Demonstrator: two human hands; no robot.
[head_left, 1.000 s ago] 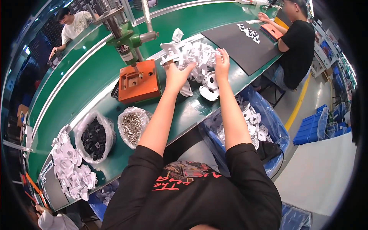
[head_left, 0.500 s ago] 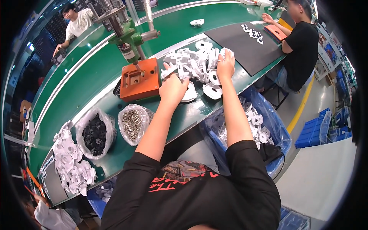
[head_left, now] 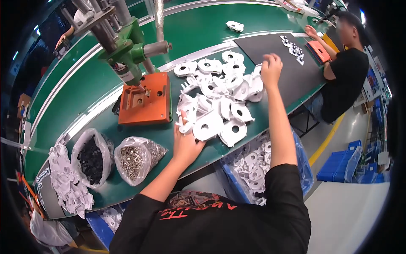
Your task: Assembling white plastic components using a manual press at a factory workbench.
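A heap of white plastic parts (head_left: 210, 123) with round holes lies on the green table in front of me. At its near left side, my left hand (head_left: 186, 146) cups the heap, thumb apart from the fingers; white pieces partly hide the fingertips. My right hand (head_left: 271, 72) is at the heap's right edge, fingers bent and a little apart, with nothing visible in them. White pieces are close beside that hand. Left of the heap stands a green press (head_left: 131, 51) above an orange fixture block (head_left: 146, 111).
Bags of metal pins (head_left: 134, 163) and black parts (head_left: 94, 157) stand at left, beside more white parts (head_left: 69, 186). A dark mat (head_left: 270, 55) lies at right, where a co-worker (head_left: 347, 72) sits. Below the table edge is a blue lined bin (head_left: 302, 163) of white parts.
The white heap has spread out and sits lower and flatter. My left hand has moved nearer to me along its side; my right hand has shifted right and come off the pieces.
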